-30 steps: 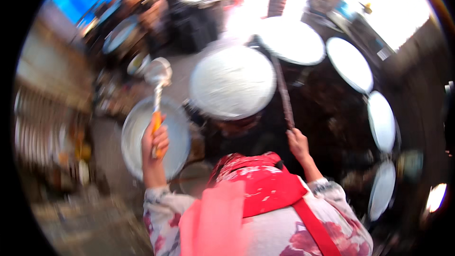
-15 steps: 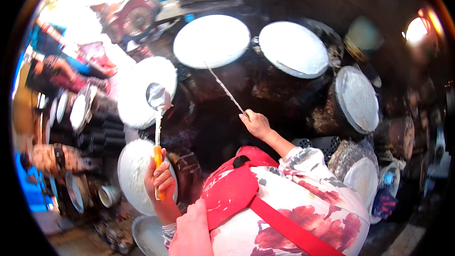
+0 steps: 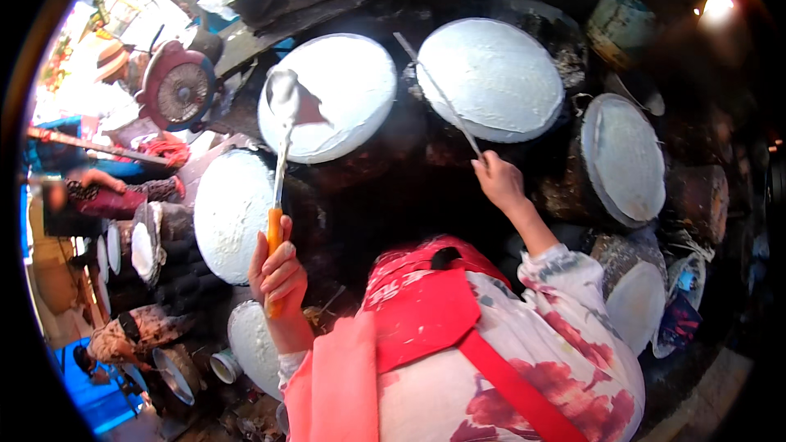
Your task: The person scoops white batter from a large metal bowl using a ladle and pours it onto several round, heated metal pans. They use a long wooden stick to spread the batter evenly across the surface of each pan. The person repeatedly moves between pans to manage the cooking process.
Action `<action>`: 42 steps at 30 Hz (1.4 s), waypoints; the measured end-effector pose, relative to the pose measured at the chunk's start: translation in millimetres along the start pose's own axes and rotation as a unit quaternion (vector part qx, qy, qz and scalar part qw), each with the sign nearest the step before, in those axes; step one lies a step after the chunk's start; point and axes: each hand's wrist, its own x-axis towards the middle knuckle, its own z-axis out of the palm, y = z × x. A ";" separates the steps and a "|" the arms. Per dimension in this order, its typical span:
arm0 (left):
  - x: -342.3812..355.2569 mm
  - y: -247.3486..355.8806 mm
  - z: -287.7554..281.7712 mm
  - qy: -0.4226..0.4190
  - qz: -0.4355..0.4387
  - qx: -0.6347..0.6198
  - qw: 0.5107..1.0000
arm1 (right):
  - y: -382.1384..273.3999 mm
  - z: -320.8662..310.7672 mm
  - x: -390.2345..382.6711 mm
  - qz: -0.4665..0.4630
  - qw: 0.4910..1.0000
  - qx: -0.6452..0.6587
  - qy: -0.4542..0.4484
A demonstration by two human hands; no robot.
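Head view: ladle and stick among white-topped discs

Item 1: ladle (image 3: 281,172), orange-handled, upright. Left hand (image 3: 282,278) closed firmly round the handle. Bowl and shaft smeared white; bowl contents cannot be told. Bowl located over the left edge of the far-left disc (image 3: 352,90), apart from it, shadow falling on the white surface.

Item 2: stick (image 3: 444,98), thin. Right hand (image 3: 501,182) closed on its near end. Stick slants across the left edge of the far-right disc (image 3: 495,78); contact cannot be told.

Item 3: further discs, round: left disc (image 3: 233,217), lumpy surface; lower-left disc (image 3: 255,348), partly hidden by the left forearm; right disc (image 3: 624,162), greyer, on a brown drum (image 3: 565,188); lower-right disc (image 3: 637,311), dull white.

Condition of work, as judged: white covering appears laid on the discs listed, nearly to the rim on the far pair. No layer is seen lifted at an edge, and no pouring shows. Whether any layer is finished, or wants more, cannot be told.
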 end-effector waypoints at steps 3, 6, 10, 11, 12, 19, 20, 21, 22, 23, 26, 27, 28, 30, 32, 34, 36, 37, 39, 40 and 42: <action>17.2 32.2 -43.4 0.036 0.044 0.243 0.968 | 4.4 1.3 -25.1 0.015 0.999 0.031 0.022; 38.1 51.9 -52.9 0.135 0.029 0.273 0.952 | 5.3 4.3 -50.6 0.051 0.998 0.029 0.014; 24.3 53.6 -56.2 0.139 -0.005 0.125 0.982 | 2.4 13.7 -72.1 0.080 0.996 0.041 0.022; 17.4 50.8 -54.6 0.151 0.014 0.139 0.979 | -5.6 14.3 -74.5 0.096 0.995 0.035 0.006; 10.8 48.4 -51.6 0.189 0.021 0.221 0.956 | -11.0 14.9 -78.0 0.094 0.995 0.044 0.003; -10.2 22.5 -36.8 0.251 0.042 0.311 0.916 | -3.2 45.7 -103.1 0.075 0.996 0.051 0.013; -19.9 22.3 -40.8 0.246 0.044 0.288 0.924 | -13.9 48.0 -105.1 0.068 0.996 0.060 0.004; -29.0 22.2 -43.0 0.240 0.044 0.268 0.932 | -26.2 50.2 -101.7 0.066 0.996 0.066 -0.011; -37.5 20.7 -46.6 0.238 0.048 0.262 0.934 | -35.8 51.2 -99.8 0.062 0.996 0.053 -0.036; -45.4 19.4 -49.2 0.235 0.051 0.256 0.936 | -44.3 53.2 -96.7 0.059 0.996 0.041 -0.060; -66.0 15.5 -59.1 0.231 0.064 0.241 0.940 | -47.2 71.5 -82.5 -0.112 0.989 -0.050 -0.087; -72.8 14.1 -60.8 0.230 0.070 0.241 0.940 | -49.5 76.3 -80.7 -0.153 0.983 -0.072 -0.071; -77.9 13.3 -63.6 0.230 0.071 0.239 0.941 | -56.7 77.0 -82.5 -0.190 0.976 -0.096 -0.055; -88.1 11.9 -70.6 0.219 0.076 0.227 0.946 | -70.1 77.1 -87.3 -0.228 0.965 -0.122 -0.053; -100.7 8.6 -69.2 0.212 0.085 0.219 0.949 | -79.7 76.4 -91.3 -0.232 0.961 -0.127 -0.083; -108.8 4.6 -72.2 0.209 0.089 0.205 0.952 | -81.6 79.4 -91.3 -0.255 0.947 -0.169 -0.100; -114.2 4.6 -71.4 0.199 0.093 0.205 0.954 | -91.2 79.2 -85.7 -0.312 0.936 -0.145 -0.080; -112.8 5.3 -75.3 0.191 0.092 0.205 0.956 | -112.1 74.3 -82.4 -0.299 0.938 -0.155 -0.080; -114.7 4.1 -80.8 0.225 0.100 0.215 0.945 | -122.4 65.2 -84.2 -0.307 0.931 -0.173 -0.093; -119.5 13.4 -77.2 0.229 0.109 0.209 0.945 | -114.1 65.6 -85.9 -0.330 0.922 -0.175 -0.104; -115.1 -8.0 -83.0 0.202 0.106 0.201 0.953 | -73.5 60.9 -64.9 -0.448 0.883 -0.129 -0.057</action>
